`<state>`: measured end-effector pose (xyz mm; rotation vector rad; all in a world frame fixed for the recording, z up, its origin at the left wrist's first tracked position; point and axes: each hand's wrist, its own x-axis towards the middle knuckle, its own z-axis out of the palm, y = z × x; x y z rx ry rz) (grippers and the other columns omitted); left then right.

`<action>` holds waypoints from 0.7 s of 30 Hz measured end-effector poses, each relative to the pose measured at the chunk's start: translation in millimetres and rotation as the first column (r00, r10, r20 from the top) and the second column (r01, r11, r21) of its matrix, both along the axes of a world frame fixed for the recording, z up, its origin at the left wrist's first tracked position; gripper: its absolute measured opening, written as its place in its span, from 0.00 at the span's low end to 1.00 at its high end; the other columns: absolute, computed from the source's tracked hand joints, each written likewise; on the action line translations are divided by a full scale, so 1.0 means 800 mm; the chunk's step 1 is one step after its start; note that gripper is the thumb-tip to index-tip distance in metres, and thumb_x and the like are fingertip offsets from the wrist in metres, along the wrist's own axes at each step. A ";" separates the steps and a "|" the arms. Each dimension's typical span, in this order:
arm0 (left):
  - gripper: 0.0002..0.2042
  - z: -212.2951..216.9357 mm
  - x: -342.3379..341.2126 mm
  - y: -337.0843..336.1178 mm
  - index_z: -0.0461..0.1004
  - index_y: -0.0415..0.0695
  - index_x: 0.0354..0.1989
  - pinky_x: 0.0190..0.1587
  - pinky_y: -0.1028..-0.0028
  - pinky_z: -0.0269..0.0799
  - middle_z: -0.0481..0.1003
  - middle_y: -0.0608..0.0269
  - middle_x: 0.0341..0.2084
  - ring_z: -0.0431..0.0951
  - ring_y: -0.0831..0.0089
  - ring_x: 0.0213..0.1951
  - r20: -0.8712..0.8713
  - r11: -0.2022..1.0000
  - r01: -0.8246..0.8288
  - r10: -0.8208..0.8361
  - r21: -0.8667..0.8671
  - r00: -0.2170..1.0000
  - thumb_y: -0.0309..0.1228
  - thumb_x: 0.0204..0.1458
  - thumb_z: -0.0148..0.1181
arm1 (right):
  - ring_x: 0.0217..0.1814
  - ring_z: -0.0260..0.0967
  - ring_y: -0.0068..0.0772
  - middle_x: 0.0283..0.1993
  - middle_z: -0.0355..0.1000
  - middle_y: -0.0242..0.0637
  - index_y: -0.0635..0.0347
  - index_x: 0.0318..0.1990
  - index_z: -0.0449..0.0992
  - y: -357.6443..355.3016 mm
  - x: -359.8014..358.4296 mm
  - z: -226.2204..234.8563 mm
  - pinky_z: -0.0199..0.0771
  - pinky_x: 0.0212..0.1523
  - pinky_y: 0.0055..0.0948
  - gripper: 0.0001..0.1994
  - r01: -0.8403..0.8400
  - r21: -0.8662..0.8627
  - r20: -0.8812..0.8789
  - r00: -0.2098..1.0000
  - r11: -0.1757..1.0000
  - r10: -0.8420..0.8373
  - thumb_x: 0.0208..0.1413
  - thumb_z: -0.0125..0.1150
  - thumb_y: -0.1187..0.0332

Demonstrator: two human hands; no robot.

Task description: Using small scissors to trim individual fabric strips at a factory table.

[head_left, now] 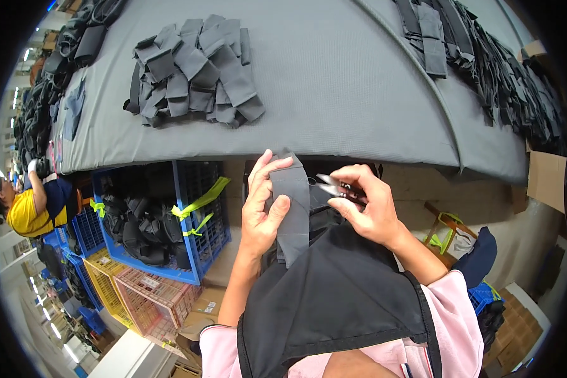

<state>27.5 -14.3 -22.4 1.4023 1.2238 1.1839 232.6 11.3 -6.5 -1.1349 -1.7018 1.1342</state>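
My left hand [263, 205] grips a grey fabric strip [292, 211], the thumb lying across its face and the fingers behind its left edge. The strip hangs upright at the table's front edge, its lower end over the black apron on my lap. To the right of it, my right hand [370, 206] is closed round small thread snips [329, 186]. Their blades are parted and point at the strip's right edge, where a thin loose thread seems to stick out. On the table beyond lies a heap of grey fabric pieces [198, 72].
The grey cloth-covered table [334, 94] spans the far side, with dark strips [485, 69] piled at its right. A blue crate [192, 239] of black goods stands at the left, beside a pink crate [151, 293]. Another person in yellow [28, 208] works farther left.
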 end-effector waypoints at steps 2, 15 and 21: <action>0.19 -0.001 0.003 0.000 0.72 0.35 0.45 0.64 0.58 0.43 0.67 0.56 0.54 0.50 0.55 0.65 0.001 1.000 0.011 -0.011 0.007 1.000 0.39 0.54 0.56 | 0.28 0.73 0.29 0.33 0.73 0.36 0.63 0.40 0.72 0.003 0.002 0.007 0.72 0.28 0.24 0.14 -0.069 0.037 0.073 0.995 0.997 0.067 0.44 0.66 0.73; 0.16 -0.002 0.002 -0.005 0.72 0.38 0.43 0.64 0.55 0.40 0.65 0.53 0.56 0.47 0.52 0.66 0.131 0.998 0.061 -0.060 -0.003 0.990 0.39 0.53 0.57 | 0.27 0.73 0.32 0.31 0.74 0.38 0.65 0.35 0.75 0.002 -0.002 -0.005 0.72 0.29 0.23 0.09 0.059 -0.010 -0.062 0.996 0.998 -0.059 0.46 0.64 0.73; 0.14 0.000 0.001 -0.002 0.67 0.37 0.30 0.64 0.55 0.40 0.65 0.53 0.56 0.47 0.51 0.66 0.104 0.997 0.077 -0.076 -0.010 0.992 0.38 0.53 0.57 | 0.28 0.74 0.31 0.31 0.75 0.37 0.64 0.35 0.74 0.006 0.001 0.003 0.72 0.29 0.25 0.08 -0.077 -0.065 0.031 0.996 0.995 0.079 0.47 0.63 0.74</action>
